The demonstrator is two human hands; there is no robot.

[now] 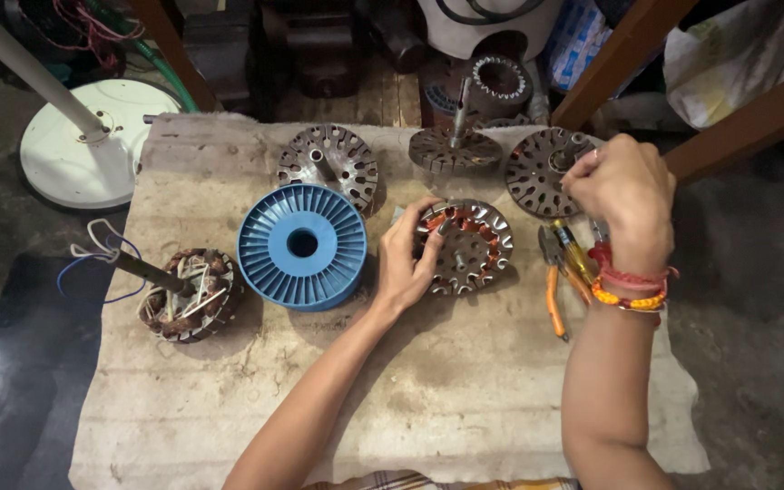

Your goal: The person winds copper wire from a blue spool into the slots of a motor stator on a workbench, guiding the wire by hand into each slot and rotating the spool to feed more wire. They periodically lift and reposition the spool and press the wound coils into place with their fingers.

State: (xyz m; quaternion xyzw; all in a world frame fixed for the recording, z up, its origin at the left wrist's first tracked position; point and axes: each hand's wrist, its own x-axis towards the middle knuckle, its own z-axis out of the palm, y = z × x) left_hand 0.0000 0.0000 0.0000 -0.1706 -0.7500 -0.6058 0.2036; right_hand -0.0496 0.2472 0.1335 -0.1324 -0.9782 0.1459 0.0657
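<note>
My left hand [407,259] grips the left rim of a round metal stator [469,247] with copper windings, lying flat on a worn cloth-covered board [465,381]. My right hand [623,195] is raised above the board's right side with fingers pinched together near a bare slotted stator [537,172]; whether it holds a thin wire is too small to tell. Red and orange bands circle the right wrist.
A blue ribbed spool [301,245] sits left of the hand. An old wound stator with shaft and loose wires [183,292] lies far left. Two more metal stators [330,163] [454,147] rest at the back. Orange-handled pliers [555,290] lie on the right. A white fan base [93,136] stands on the floor.
</note>
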